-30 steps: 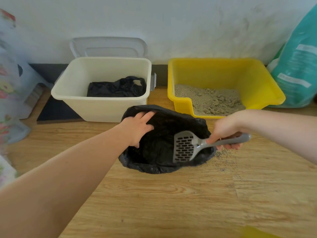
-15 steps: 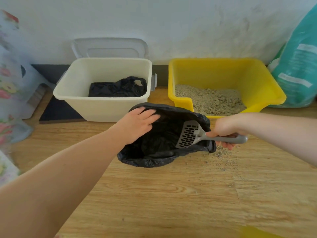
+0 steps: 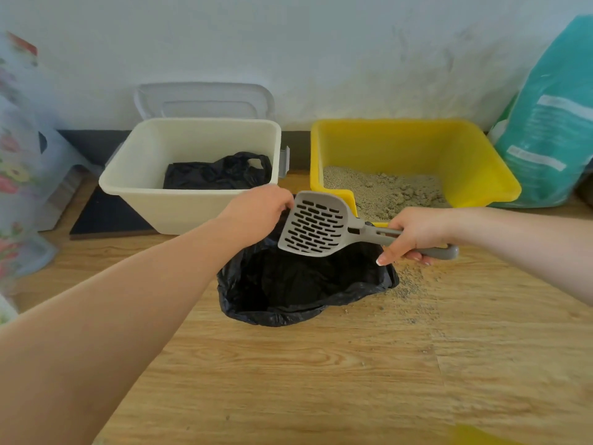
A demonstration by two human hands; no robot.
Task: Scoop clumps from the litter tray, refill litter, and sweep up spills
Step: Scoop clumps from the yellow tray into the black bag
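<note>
Right hand [image 3: 414, 234] wrapped round handle of scoop [image 3: 313, 223], slotted head empty, raised over black bag [image 3: 305, 284]. Left hand [image 3: 256, 213] pinches bag's far rim, holding mouth open. We judge scooping step; next we swing scoop to litter tray [image 3: 481, 175] just beyond right hand. Spilled grains [image 3: 414, 290] on floor beneath right hand await sweeping. Cream bin [image 3: 144, 194] beyond left hand; teal litter sack [image 3: 552, 123] far right. Nothing blocks path.

You are in a home: wood-grain floor [image 3: 321, 380], white wall [image 3: 288, 43], yellow litter tray [image 3: 417, 146], teal litter bag [image 3: 552, 123].
</note>
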